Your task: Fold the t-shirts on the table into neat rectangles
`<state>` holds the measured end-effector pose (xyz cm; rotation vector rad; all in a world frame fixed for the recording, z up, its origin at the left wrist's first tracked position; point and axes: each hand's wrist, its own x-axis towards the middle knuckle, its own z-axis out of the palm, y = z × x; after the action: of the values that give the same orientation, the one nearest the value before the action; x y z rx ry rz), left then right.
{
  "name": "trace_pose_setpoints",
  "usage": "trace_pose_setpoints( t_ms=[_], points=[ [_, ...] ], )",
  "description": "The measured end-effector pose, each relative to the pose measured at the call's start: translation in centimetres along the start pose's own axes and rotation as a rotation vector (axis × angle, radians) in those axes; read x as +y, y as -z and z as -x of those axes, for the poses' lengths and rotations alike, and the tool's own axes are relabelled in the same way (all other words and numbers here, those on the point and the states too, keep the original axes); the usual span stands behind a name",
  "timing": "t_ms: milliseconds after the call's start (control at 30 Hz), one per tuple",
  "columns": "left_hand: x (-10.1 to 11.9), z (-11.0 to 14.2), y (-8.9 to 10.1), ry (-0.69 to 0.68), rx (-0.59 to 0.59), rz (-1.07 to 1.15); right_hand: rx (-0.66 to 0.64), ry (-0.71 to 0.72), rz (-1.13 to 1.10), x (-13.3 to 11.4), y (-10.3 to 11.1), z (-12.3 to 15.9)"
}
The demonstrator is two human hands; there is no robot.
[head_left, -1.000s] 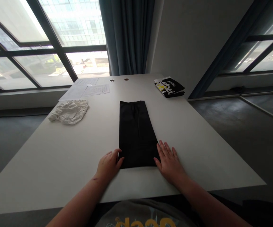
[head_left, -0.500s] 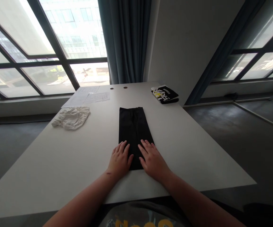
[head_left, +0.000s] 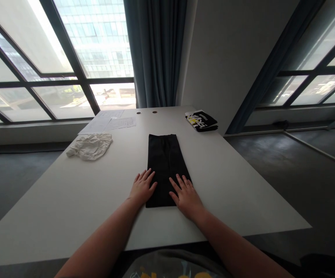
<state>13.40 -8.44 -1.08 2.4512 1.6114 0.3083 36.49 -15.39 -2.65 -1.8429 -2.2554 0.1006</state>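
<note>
Left hand [head_left: 142, 188] is easing leftward, so more black cloth [head_left: 163, 162] is showing; right hand [head_left: 187, 197] is resting opposite, both lying spread, nothing pinched. Cloth's sitting near the table's front edge [head_left: 155, 244].

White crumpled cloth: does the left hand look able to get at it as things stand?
Probably yes: the left hand lies open at the black folded cloth's left edge, gripping nothing, and nothing visible stands between it and the white crumpled cloth, though that lies farther forward.
</note>
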Motion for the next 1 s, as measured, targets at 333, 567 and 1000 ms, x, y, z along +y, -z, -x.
trace_pose_setpoints(
  t_ms=[333, 567, 1000],
  points=[
    [-1.3, -0.4, -0.3, 0.007, -0.045, -0.079, -0.189, -0.121, 0.003, -1.0, 2.1, -0.2],
    [-3.1, 5.0, 0.1, -0.155, 0.015, 0.006, -0.232, 0.009, -0.089, -1.0, 4.7, 4.4],
    [-4.5, -4.3, 0.4, -0.012, 0.121, 0.167, 0.021, 0.075, -0.153, 9.1, 1.3, -5.0]
  ],
)
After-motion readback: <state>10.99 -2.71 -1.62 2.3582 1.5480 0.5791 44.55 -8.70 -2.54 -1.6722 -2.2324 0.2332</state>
